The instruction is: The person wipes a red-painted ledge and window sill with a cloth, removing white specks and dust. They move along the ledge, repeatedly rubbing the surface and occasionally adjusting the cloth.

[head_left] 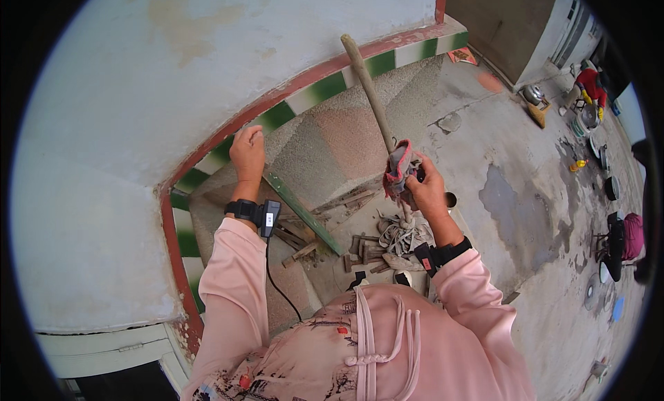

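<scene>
My right hand (429, 191) grips a bunched grey cloth (399, 167) with red edging; its folds hide whether it is a rag or a glove. Behind the cloth runs the wooden pole (370, 90) of a mop, its top end against the low wall ledge. The grey string mop head (404, 233) lies below, near my feet. Whether my hand also touches the pole cannot be seen. My left hand (247, 155) is raised near the wall with its fingers curled in, and its palm is hidden. Just below it a green wooden bar (302, 213) leans at a slant.
Scrap wood (366, 252) is heaped by my feet. A green-and-white painted ledge (311, 95) skirts the wall. On the right, a wet patch (515, 207) marks the concrete. Farther off are a kettle (532, 94), a person in red (589, 86), and a stool with a magenta cover (633, 236).
</scene>
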The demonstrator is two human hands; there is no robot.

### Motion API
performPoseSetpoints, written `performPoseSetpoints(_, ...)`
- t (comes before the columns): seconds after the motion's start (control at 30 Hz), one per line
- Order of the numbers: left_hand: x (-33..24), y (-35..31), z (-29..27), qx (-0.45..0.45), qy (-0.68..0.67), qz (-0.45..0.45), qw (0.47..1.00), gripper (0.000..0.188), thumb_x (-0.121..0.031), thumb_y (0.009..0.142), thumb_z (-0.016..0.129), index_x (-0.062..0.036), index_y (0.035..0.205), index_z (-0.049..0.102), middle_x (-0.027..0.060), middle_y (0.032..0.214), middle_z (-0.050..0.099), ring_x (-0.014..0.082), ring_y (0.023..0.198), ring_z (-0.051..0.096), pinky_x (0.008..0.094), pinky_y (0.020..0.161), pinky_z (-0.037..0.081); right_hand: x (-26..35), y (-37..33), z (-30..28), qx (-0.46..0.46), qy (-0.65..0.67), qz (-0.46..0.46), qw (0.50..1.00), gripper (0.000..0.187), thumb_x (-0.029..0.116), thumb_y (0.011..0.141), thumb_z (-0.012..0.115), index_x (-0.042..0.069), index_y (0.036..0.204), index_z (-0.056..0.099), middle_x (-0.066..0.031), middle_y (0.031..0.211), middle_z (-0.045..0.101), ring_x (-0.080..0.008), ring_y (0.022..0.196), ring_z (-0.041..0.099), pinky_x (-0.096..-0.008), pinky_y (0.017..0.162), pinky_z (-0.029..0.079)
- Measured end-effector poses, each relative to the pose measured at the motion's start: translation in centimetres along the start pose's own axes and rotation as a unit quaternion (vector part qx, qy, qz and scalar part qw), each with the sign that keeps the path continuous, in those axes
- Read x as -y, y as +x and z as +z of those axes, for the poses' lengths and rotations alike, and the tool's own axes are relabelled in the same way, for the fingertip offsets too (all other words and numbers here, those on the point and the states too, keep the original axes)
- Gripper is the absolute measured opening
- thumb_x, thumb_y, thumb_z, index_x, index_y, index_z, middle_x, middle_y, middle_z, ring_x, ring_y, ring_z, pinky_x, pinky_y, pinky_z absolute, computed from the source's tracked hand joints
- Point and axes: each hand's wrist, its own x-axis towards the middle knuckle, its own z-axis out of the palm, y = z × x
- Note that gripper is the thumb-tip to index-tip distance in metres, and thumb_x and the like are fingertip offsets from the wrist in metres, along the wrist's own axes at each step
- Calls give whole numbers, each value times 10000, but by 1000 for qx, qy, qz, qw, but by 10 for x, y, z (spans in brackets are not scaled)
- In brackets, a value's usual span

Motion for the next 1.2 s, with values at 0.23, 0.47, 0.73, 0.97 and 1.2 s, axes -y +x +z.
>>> performPoseSetpoints(0.23,95,47,-19,-119,250,50,960,76,-133,783,623,-101,832,671,94,883,605,314,890,559,425,784,467,44,53,-14,-17,-95,-147,984,590,-28,691,611,69,1268,538,-76,963,562,-183,800,545,-280,754,463)
performPoseSetpoints(0.47,123,52,-12,-166,321,148,921,57,-115,787,560,-87,829,585,115,844,536,337,829,517,455,757,428,106,133,87,-52,-235,-430,870,465,6,668,646,62,1123,573,-199,1125,564,-379,983,572,-422,813,503)
performPoseSetpoints(0.73,125,49,-11,-176,295,154,927,68,-131,788,531,-88,818,574,103,859,538,324,819,510,439,745,425,94,199,204,-77,-403,-286,866,228,124,687,644,37,888,582,-172,938,580,-345,897,563,-419,728,511)
performPoseSetpoints(0.97,121,48,-11,-193,293,166,922,88,-155,797,535,-84,829,577,110,898,558,332,863,525,443,765,433,103,136,309,36,-307,-430,848,208,165,676,653,82,846,567,-127,874,587,-324,836,578,-414,663,517)
performPoseSetpoints(1.2,128,48,-10,-186,309,152,920,65,-127,794,541,-94,834,580,94,899,562,319,863,532,437,759,444,101,187,190,-57,-377,-330,863,186,171,695,639,78,841,568,-108,856,612,-328,828,609,-432,678,515)
